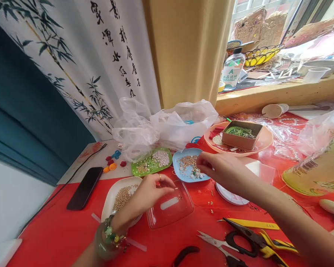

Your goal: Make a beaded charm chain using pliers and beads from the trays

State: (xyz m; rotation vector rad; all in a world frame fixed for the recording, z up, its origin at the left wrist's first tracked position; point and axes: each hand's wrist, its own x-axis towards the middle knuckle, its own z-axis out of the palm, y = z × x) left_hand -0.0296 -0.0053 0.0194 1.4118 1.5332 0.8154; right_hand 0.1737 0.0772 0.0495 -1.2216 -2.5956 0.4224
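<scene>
— What could go wrong here?

— Spilling, mostly. The right hand (pixel 222 168) hangs over the blue dish (pixel 189 167) with thumb and fingers pinched close together. It seems to be picking at the small gold bits heaped there, though I cannot tell if anything is actually between the fingertips. A tiny bead slipping out would bounce across the red table (pixel 58 233) and be hard to find; a few gold bits already lie loose just beside the clear tray (pixel 171 209).

— And the other hand?

— The left hand (pixel 150 193) rests at the clear tray's near corner, fingers curled narrow, touching its edge. The forearm passes over the white dish (pixel 119 196) of gold beads, so a careless pull back could tip it.

— What are the things like?

— The clear tray is thin, glossy plastic, square with rounded corners. The blue dish looks heart-shaped and smooth. The green dish (pixel 151 162) holds pearly round beads. Scissors (pixel 241 237) lie open-bladed near the right forearm, which could catch on them.
</scene>
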